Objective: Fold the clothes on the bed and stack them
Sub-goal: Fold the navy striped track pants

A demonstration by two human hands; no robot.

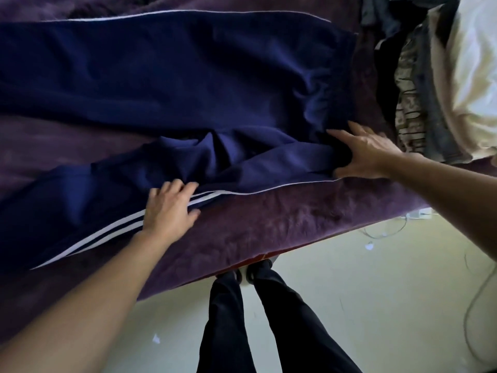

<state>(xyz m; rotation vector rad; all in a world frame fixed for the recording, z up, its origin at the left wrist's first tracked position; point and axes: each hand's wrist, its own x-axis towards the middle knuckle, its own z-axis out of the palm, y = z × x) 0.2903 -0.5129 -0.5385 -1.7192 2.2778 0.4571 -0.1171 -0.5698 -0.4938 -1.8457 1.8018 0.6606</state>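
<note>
The left hand (168, 208) lies palm down on the near leg of the navy track trousers (188, 84). Its fingers are bent and their tips are sunk into the cloth just above the white side stripes (107, 232); whether they pinch a fold or only press on it cannot be told. The right hand (367, 154) is spread wide, fingers straight and apart. It rests on the bunched waist end of the trousers with the thumb low, beside the thin white piping, and holds nothing. Nearest the camera, the person's legs in dark trousers (228, 332) stand on a pale floor (349, 305), with toes at the bed's edge. A small white scrap (156, 339) lies on the floor to the left, and a thin cable (387, 232) curls along it to the right. A red strip (252, 261) shows under the edge of the purple blanket (269, 230) that covers the bed. The track trousers lie across this blanket, waist to the right and legs running off to the left. The near leg is rumpled and angled toward the bed's edge, while the far leg lies flatter, with white piping along its far seam. Beyond the right hand, at the far right of the bed, sits a heap of mixed clothes (411, 103), dark and patterned, and a pale cream cloth (473, 63) lies against its right side.
</note>
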